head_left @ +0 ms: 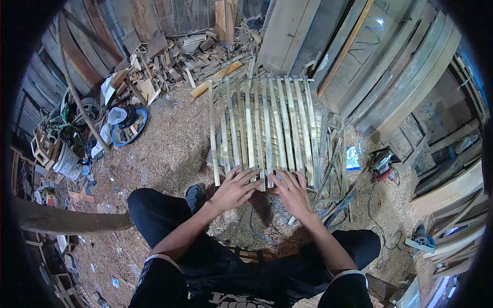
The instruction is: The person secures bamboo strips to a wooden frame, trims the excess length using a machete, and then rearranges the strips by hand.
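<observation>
A row of thin wooden slats point(267, 123) lies side by side in front of me, running away from my body, with gaps between them. My left hand point(233, 189) rests at the near ends of the slats left of the middle, its fingers stretched and apart. Just to the right, my right hand point(291, 191) touches neighbouring near ends, fingers also spread. A narrow space with a couple of slat ends separates the two hands. Beneath the row is a stack of more wood strips, partly hidden. At the far end the slats meet a thin crosspiece point(303, 79).
Scrap wood point(174, 61) is heaped at the back left. A blue basin point(134, 134) stands on the left, near a white bucket point(68, 163). On the right lie a red power tool point(386, 172) and a cord. Boards point(411, 77) lean along the right wall.
</observation>
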Tool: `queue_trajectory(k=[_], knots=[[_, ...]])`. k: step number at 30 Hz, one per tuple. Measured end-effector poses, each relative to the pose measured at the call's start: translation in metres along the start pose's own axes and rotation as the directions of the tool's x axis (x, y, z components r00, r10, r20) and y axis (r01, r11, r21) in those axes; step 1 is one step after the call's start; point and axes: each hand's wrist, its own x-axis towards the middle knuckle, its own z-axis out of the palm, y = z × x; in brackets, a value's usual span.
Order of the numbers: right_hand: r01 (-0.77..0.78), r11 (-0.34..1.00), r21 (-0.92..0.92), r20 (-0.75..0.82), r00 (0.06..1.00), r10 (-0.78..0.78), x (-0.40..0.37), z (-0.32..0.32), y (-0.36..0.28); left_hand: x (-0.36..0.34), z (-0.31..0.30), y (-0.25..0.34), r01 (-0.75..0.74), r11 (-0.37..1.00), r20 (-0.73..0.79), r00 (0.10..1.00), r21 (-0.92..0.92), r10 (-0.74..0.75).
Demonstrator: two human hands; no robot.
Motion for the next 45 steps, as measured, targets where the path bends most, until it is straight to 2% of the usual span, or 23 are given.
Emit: queue_trajectory(k=[11, 17, 21, 23, 33, 36, 38, 41, 45], knots=[[-0.062, 0.998, 0.005, -0.077, 0.995, 0.062, -0.010, -0.004, -0.001, 0.004, 0.000, 0.003, 0.009, 0.999, 0.010, 1.000, -0.040, -0.008], [-0.129, 0.990, -0.048, -0.035, 0.991, 0.127, -0.015, -0.002, 0.006, -0.004, -0.001, -0.006, 0.066, 0.990, 0.022, 0.997, 0.123, -0.069], [-0.129, 0.987, -0.093, -0.029, 0.991, 0.127, -0.016, 0.003, 0.007, -0.005, -0.002, -0.011, 0.100, 0.989, 0.003, 0.995, 0.107, -0.101], [-0.125, 0.987, -0.104, -0.029, 0.992, 0.123, -0.014, 0.003, 0.006, -0.004, -0.003, -0.013, 0.069, 0.977, 0.057, 0.995, 0.202, -0.082], [-0.124, 0.987, -0.106, -0.032, 0.992, 0.121, -0.005, 0.007, 0.009, 0.005, -0.001, -0.028, 0.056, 0.996, 0.007, 0.998, 0.074, -0.057], [-0.117, 0.986, -0.120, -0.022, 0.993, 0.115, -0.004, 0.007, 0.012, 0.009, -0.003, -0.029, 0.074, 0.996, 0.055, 0.995, 0.058, -0.077], [-0.128, 0.986, -0.109, -0.010, 0.992, 0.127, -0.003, 0.010, 0.013, 0.009, -0.002, -0.027, 0.087, 0.996, -0.032, 0.996, -0.018, -0.087], [-0.159, 0.987, -0.016, 0.003, 0.987, 0.159, -0.002, 0.003, 0.008, 0.009, 0.000, -0.018, 0.053, 0.999, -0.053, 0.997, 0.007, -0.053], [-0.143, 0.990, -0.013, -0.017, 0.990, 0.143, -0.005, -0.005, 0.007, 0.011, 0.001, -0.008, 0.048, 0.999, -0.046, 0.998, 0.009, -0.047]])
